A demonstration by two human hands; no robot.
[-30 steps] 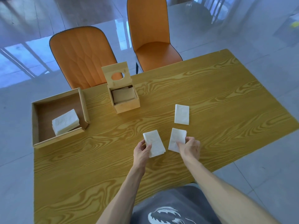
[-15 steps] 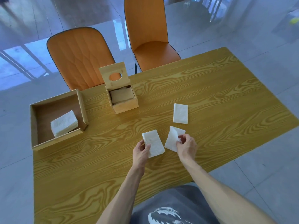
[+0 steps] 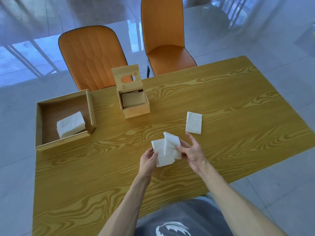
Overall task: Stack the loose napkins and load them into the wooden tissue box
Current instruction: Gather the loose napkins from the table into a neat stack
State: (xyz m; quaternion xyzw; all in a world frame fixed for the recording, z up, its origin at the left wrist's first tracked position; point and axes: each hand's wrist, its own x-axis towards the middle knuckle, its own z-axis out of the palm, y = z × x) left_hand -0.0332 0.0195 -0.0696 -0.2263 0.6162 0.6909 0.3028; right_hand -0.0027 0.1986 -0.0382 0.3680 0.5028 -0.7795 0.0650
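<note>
My left hand pinches the left edge of a white napkin lying near the table's middle. My right hand holds a second napkin, tilted and overlapping the first one's right side. A third loose napkin lies flat to the upper right, just beyond my right fingertips. The wooden tissue box stands further back with its holed lid swung upright; napkins lie inside it.
A shallow wooden tray at the table's left edge holds a stack of napkins. Two orange chairs stand behind the wooden table. Glossy tiled floor surrounds it.
My right hand has lifted its napkin off the table and carried it left over the napkin under my left hand. The left hand has stayed on its napkin.
</note>
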